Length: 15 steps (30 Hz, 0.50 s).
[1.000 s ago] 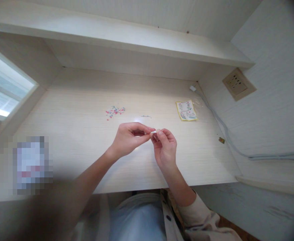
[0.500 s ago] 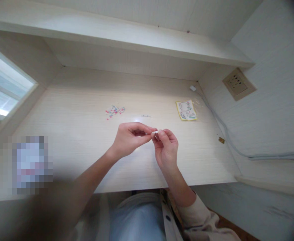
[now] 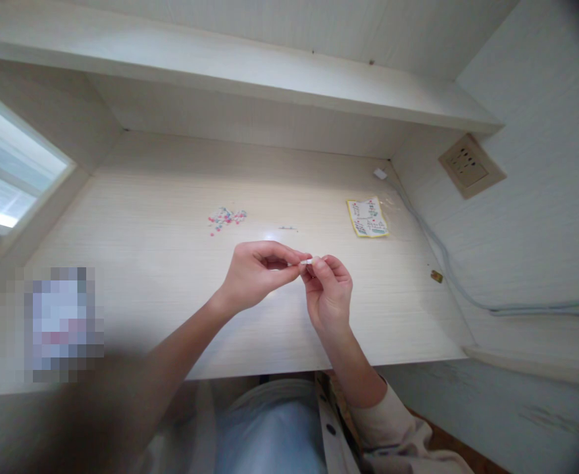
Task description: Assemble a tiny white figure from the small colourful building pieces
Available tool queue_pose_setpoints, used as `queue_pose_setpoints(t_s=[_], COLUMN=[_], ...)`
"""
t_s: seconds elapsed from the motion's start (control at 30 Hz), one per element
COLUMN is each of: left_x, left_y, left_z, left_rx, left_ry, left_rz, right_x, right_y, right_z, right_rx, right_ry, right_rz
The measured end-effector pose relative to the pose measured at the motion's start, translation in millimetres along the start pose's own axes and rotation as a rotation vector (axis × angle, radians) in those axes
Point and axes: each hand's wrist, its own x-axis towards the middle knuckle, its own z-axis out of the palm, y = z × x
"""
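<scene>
Small white piece (image 3: 306, 262), frame centre: left hand (image 3: 254, 273) and right hand (image 3: 329, 293) both pinch it, fingertips closed. Right hand has edged slightly rightward; handling remains two-handed.

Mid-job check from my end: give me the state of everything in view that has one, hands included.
Left hand: fingertips pinched at the small white piece.
Right hand: thumb and fingers pinched on its other end.
Small white piece: held between both hands, above the desk.
Pink, white and bluish bits: loose, scattered in a cluster.
Yellow-edged sheet: laid out, printed side up.
Wall socket: nothing plugged in.
</scene>
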Motion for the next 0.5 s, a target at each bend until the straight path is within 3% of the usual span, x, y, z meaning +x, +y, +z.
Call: queue_pose_setpoints(t_s=[0.5], left_x=[-0.2], left_y=[1.2], left_z=[2.4], left_rx=[-0.055], left_ry=[0.018], left_rz=[-0.026], right_x=[-0.5], right_y=[0.3], right_z=[0.1], right_rx=[-0.023], right_ry=[-0.011], right_rz=[-0.041])
